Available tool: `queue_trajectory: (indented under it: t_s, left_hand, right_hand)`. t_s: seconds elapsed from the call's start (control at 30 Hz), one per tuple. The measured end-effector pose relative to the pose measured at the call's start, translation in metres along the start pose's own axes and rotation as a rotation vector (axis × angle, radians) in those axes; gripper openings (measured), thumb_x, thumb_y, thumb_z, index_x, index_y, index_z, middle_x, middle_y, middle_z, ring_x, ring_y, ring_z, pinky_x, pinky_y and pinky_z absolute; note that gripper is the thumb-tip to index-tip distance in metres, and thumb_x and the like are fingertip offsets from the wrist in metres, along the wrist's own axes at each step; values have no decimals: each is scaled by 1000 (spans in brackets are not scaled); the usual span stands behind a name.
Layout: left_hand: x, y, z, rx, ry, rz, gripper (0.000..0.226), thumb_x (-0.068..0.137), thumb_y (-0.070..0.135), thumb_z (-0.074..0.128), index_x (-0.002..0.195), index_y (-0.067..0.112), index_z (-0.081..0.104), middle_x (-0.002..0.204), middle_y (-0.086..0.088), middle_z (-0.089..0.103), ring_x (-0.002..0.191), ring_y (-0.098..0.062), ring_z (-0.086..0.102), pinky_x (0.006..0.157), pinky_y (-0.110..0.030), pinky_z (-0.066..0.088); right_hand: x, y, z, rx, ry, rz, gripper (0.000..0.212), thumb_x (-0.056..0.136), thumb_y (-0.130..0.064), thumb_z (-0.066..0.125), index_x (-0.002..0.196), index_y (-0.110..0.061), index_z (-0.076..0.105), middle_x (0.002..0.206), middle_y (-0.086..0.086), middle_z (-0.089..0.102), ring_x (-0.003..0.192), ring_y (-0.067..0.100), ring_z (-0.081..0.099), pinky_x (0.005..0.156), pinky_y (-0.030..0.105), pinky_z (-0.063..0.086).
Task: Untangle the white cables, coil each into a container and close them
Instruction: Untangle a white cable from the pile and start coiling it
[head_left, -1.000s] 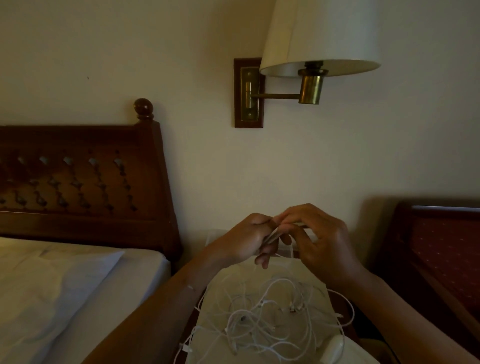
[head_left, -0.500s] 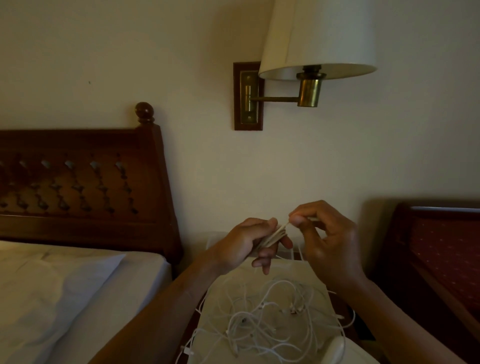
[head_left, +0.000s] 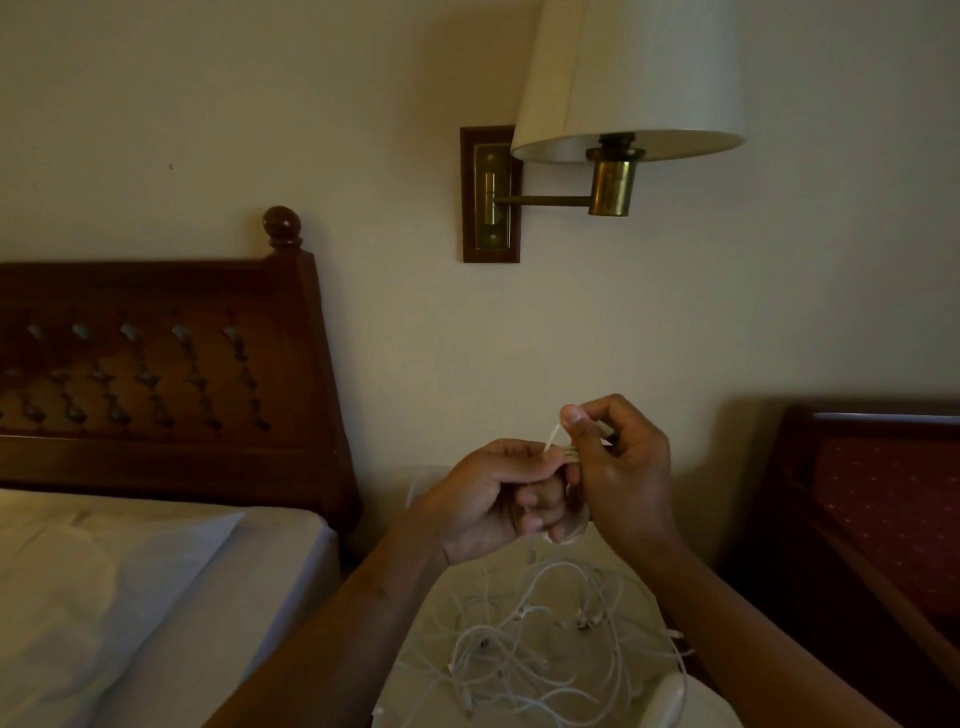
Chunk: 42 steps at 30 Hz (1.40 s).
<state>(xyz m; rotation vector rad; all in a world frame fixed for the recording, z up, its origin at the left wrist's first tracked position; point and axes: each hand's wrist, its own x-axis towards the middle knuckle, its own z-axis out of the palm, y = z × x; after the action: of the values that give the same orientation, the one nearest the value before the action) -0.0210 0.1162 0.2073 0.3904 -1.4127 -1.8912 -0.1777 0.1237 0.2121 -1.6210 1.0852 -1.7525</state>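
A tangle of white cables (head_left: 540, 654) lies on a pale surface (head_left: 431, 613) between my forearms. Above it my left hand (head_left: 488, 499) grips a small bundle of white cable loops (head_left: 563, 454), fingers curled around it. My right hand (head_left: 613, 467) pinches a strand of that same cable (head_left: 553, 434) between thumb and finger, just above the bundle. A loop of cable hangs below my left fingers. A rounded white object (head_left: 665, 701) sits at the bottom edge; I cannot tell whether it is a container.
A bed with white sheets (head_left: 130, 597) and a dark wooden headboard (head_left: 171, 364) is on the left. A wall lamp (head_left: 623, 88) on a brass arm hangs above. A dark chair with red upholstery (head_left: 883, 509) stands on the right.
My right hand has lifted and drawn a strand up from the bundle. My left hand keeps its hold on the loops. The view has tilted slightly down.
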Motion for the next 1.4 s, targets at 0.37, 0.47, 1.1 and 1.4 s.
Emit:
queue_trajectory:
  t_s: [0.37, 0.47, 1.1, 1.4]
  left_hand:
    - [-2, -19, 10, -1, 265, 92, 30, 104, 22, 49, 101, -5, 61, 69, -3, 52, 70, -19, 45, 72, -29, 50]
    - [-1, -17, 14, 13, 281, 91, 22, 106, 21, 46, 109, 0, 46, 67, 2, 49, 69, -16, 38, 70, -27, 48]
    - [2, 0, -1, 429, 402, 143, 33, 100, 34, 51, 74, 19, 64, 64, 4, 45, 59, -10, 43, 72, -39, 34]
    - [3, 9, -3, 541, 520, 125, 34, 99, 34, 51, 70, 23, 65, 74, -3, 55, 67, -17, 51, 74, -37, 40]
  right_hand:
    - [3, 7, 4, -11, 201, -49, 21, 96, -13, 68, 77, -20, 65, 70, -9, 67, 57, -1, 62, 51, 10, 45]
    - [4, 9, 5, -12, 211, -68, 21, 96, -13, 68, 77, -22, 66, 73, -10, 68, 63, 1, 63, 55, 9, 45]
    - [36, 11, -38, 58, -364, 243, 16, 79, -9, 81, 86, -23, 83, 88, 4, 80, 79, 19, 77, 67, 20, 59]
    - [31, 3, -33, 377, -511, 555, 35, 94, -8, 48, 116, -6, 74, 114, 26, 72, 111, 44, 68, 98, 54, 56]
